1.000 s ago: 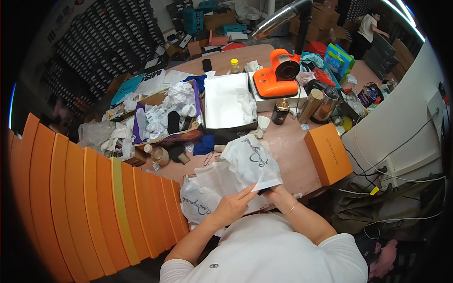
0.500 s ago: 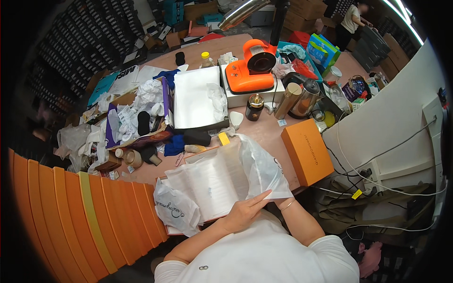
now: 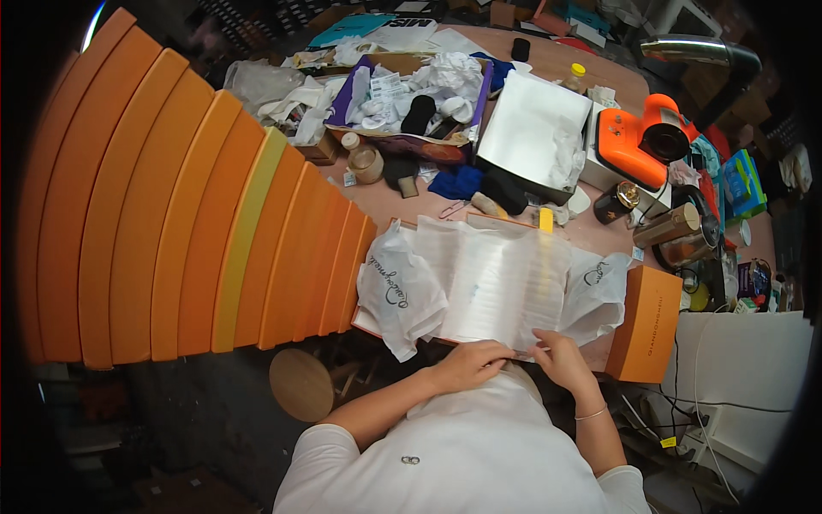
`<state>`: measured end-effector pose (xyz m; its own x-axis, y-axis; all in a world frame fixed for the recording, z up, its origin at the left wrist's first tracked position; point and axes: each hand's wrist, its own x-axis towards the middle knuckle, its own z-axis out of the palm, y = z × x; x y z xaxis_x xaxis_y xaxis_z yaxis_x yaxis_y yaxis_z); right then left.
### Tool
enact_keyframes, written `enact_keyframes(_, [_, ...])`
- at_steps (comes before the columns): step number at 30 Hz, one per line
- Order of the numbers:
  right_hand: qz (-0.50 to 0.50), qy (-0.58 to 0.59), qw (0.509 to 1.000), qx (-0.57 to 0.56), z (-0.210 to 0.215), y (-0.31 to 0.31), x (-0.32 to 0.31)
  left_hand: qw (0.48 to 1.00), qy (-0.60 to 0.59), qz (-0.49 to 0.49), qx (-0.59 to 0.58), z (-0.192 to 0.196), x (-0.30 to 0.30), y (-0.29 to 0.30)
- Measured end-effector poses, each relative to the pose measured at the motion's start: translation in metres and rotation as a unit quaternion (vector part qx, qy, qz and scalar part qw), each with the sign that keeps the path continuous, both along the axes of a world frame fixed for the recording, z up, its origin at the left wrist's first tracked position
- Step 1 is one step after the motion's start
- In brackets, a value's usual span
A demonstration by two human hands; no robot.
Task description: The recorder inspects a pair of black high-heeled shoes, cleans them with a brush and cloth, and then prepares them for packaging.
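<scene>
An orange-rimmed box lies open before me, lined with crinkled white translucent wrapping. A white drawstring-type bag with black script drapes over its left side, and a similar white bag lies across the right side. My left hand is at the box's near edge, fingers curled together; what they hold, if anything, is hidden. Just right of it, my right hand is at the wrapping's near right corner, thumb and fingers apart.
Stacked orange boxes rise at the left; another orange box stands at the right. Beyond are a purple carton of crumpled paper, a white-lined box, an orange machine, a dark jar and a stool.
The view has swung left. The right-hand bag, earlier raised at my hands, now lies down on the box's right side. Both hands have come together at the near edge.
</scene>
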<state>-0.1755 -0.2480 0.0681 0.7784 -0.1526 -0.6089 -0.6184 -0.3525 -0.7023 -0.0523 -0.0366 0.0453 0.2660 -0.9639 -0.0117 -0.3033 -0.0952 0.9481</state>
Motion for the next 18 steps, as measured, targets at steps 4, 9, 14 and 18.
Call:
enact_keyframes(4, [0.155,-0.319,0.88,-0.316,0.006,0.085,0.089,0.908,-0.033,0.417,0.029,-0.023,0.027,0.108])
enact_keyframes(9, [0.211,-0.337,0.906,-0.146,-0.042,0.15,0.176,0.736,0.251,0.628,0.026,-0.082,0.047,0.183])
enact_keyframes(14, [0.166,-0.446,0.879,0.018,0.036,0.196,0.216,0.632,0.685,0.325,-0.157,-0.088,0.084,0.193])
enact_keyframes(18, [0.314,-0.339,0.869,0.177,0.074,0.187,0.156,0.721,0.441,0.505,-0.174,-0.028,0.043,0.145])
